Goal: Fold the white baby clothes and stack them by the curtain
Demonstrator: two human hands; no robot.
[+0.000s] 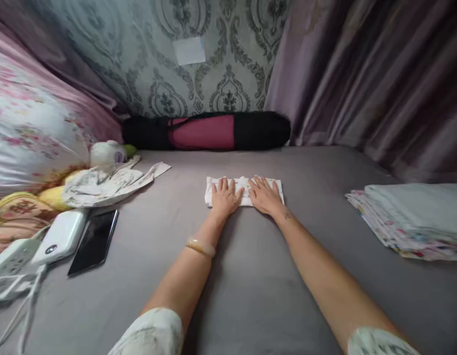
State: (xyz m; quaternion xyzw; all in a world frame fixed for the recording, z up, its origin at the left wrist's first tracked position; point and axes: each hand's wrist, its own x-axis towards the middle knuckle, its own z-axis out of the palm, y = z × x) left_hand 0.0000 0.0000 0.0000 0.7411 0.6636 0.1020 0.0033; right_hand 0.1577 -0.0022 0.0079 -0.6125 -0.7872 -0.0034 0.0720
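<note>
A small folded white cloth point(246, 201) lies flat on the grey sheet point(250, 256), in the middle of the view. My left hand point(225, 197) rests palm down on its left half with the fingers spread. On the right half lies my right hand point(265, 195), also flat with fingers apart. The two thumbs are close together near the middle of the cloth. Neither hand grips anything; the palms cover parts of the cloth.
A black and pink roll point(206, 132) lies along the wall. At left are a crumpled patterned cloth point(102, 188), a phone point(94, 241), a white power bank point(61, 235) and cables. Folded fabrics point(417, 217) are stacked at right.
</note>
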